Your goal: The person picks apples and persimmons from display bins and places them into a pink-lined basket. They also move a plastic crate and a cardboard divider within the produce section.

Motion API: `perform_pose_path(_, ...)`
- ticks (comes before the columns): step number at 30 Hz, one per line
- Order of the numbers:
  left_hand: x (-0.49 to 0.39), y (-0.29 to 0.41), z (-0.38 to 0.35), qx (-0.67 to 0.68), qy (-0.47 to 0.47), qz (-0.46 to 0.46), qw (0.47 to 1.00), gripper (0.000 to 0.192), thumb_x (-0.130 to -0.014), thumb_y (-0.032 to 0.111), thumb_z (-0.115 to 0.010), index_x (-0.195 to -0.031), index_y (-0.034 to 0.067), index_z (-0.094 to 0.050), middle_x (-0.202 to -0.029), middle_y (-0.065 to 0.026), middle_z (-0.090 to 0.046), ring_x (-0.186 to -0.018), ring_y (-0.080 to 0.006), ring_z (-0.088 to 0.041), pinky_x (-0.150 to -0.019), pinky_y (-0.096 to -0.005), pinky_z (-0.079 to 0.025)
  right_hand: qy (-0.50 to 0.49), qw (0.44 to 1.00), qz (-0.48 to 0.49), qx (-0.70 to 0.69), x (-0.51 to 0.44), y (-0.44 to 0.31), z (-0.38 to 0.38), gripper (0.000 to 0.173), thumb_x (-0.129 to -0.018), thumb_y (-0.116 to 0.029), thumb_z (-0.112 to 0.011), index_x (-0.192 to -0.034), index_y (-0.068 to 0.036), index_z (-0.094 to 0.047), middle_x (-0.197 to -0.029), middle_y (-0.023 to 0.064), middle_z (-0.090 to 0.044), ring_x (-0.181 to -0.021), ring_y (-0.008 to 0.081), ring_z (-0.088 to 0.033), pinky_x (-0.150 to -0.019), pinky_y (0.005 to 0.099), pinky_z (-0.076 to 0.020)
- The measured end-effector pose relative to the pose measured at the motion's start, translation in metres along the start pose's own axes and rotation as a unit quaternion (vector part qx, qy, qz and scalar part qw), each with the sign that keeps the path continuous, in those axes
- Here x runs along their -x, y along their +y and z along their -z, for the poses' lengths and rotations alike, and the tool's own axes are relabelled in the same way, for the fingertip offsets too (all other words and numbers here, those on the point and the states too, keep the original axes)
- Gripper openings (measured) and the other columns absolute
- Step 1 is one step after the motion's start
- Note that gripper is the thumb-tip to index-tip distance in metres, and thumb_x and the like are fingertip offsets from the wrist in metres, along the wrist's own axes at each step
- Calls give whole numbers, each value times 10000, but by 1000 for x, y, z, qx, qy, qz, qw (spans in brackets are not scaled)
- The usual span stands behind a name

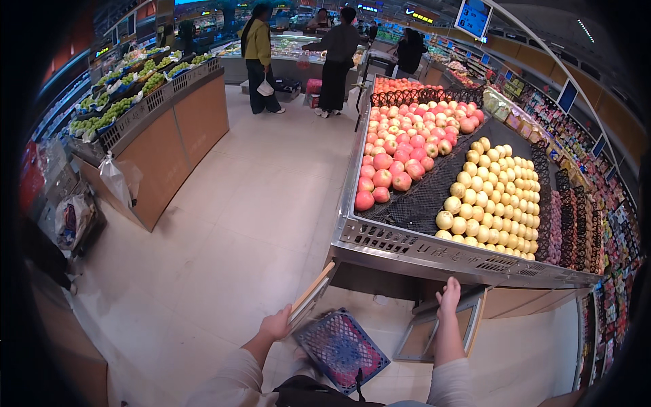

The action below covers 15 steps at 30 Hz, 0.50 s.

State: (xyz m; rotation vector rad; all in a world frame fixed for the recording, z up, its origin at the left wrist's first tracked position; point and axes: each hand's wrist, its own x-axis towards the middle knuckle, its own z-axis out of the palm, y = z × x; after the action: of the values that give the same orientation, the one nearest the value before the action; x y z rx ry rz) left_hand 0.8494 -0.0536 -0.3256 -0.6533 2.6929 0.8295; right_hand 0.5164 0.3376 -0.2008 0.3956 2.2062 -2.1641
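My left hand (277, 323) grips the edge of a swung-out cabinet door panel (311, 293) under the fruit stand. My right hand (448, 297) is raised in front of the stand's metal front, fingers partly spread, and nothing shows in it. Behind and below that forearm stands the other swung-out door (417, 340), a board with a metal frame. Between the doors the dark cabinet opening (376, 280) shows a small white item (380, 299) on its floor. A blue plastic lattice crate (343, 351), with red showing through it, is on the floor by my feet.
Red apples (402, 157) and pale yellow round fruit (491, 203) fill the stand (356, 229) above. Left across the aisle floor (244, 219) is a stand of green grapes (147, 86). Two people (333, 61) stand at a far counter; plastic bags (116, 178) hang left.
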Motion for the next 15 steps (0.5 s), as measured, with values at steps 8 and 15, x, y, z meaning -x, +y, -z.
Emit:
perform_pose_path(8,-6,-13,0,23,-33,-21,999,642,-865,322,-623,-1393,150,-302,-1210,-165,-599,-956,-401,-643,-775,-503,-532,238,943,-66,-221,-90,-93,-134,919,-894,-637,-528,-1498,-5,-247,-1522,236,-307,-1376,360,-374,-1119,521,-327)
perform_pose_path(15,-13,-24,28,33,-59,-19,997,568,-871,294,-580,-1374,165,-350,-1200,-141,-610,-938,-394,-651,-770,-496,-534,396,903,-109,-127,-97,-95,-158,740,-932,-442,-561,-1435,33,-297,-1417,323,-369,-1247,433,-494,-1019,487,-470)
